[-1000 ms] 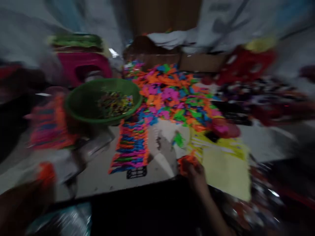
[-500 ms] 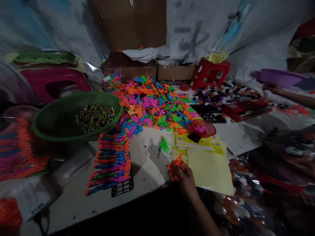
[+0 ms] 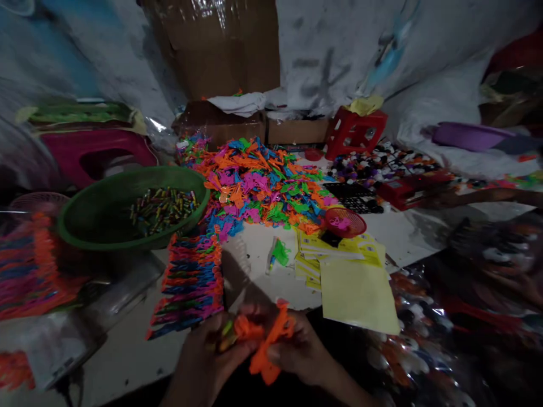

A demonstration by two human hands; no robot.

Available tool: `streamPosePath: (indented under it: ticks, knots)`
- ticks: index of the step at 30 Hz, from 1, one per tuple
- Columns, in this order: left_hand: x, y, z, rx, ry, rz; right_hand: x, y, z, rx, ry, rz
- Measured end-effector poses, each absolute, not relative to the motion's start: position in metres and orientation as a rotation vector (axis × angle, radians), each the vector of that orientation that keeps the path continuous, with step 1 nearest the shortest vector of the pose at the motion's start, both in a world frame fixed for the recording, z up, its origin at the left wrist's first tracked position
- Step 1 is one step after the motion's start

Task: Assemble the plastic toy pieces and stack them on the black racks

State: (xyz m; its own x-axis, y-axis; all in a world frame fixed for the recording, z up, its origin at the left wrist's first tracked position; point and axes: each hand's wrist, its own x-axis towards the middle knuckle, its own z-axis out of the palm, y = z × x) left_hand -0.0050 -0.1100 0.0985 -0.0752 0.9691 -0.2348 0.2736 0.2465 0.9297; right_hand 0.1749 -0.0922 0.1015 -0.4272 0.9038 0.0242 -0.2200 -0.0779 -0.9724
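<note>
Near the table's front edge, my left hand (image 3: 214, 353) is closed on a small yellow-green piece (image 3: 228, 337), with an orange part against its fingers. Just beside it, my right hand (image 3: 303, 347) grips an orange plastic piece (image 3: 271, 353). Both hands are slightly blurred. A green plastic piece (image 3: 280, 252) lies on the white table beyond them, beside a small blue and yellow tube (image 3: 270, 262). To the left is a row of colourful plastic pieces (image 3: 186, 285).
A large pile of bright plastic pieces (image 3: 258, 186) spreads behind. The green basin (image 3: 97, 206) holds many small tubes. Yellow sheets (image 3: 358, 294) and a red basket (image 3: 360, 223) are at right. Another person's arm (image 3: 487, 198) reaches in from the right.
My left hand has come into view holding the yellow-green piece. My right hand has moved left and nearer with the orange piece. The other person's arm has lowered away from the purple basin.
</note>
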Motion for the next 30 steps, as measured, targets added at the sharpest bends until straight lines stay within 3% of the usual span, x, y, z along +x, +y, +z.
streamPosePath:
  ticks: [7, 12, 16, 19, 21, 24, 30]
  knots:
    - [0.066, -0.076, 0.067, 0.99, 1.108, 0.69, 0.272, -0.015, 0.095, -1.236, -1.143, 0.91]
    - [0.067, -0.078, 0.032, 0.678, 1.209, 0.626, 0.374, 0.08, 0.104, -1.414, -0.809, 0.448]
    - [0.059, -0.071, 0.013, 0.984, 1.303, 0.836, 0.392, 0.107, 0.096, -2.106, -1.069, 0.142]
    - [0.053, -0.063, -0.008, 1.199, 1.394, 0.976, 0.359, 0.11, 0.074, -2.181, -1.544, -0.182]
    - [0.05, -0.059, -0.025, 1.286, 1.448, 1.032, 0.325, 0.112, 0.05, -2.037, -1.945, -0.077]
    - [0.045, -0.056, -0.046, 1.431, 1.497, 1.054, 0.278, 0.119, 0.01, -2.006, -2.093, -0.018]
    - [0.035, -0.052, -0.045, 1.932, 1.332, 1.065, 0.256, 0.124, -0.025, -1.992, -2.009, 0.105]
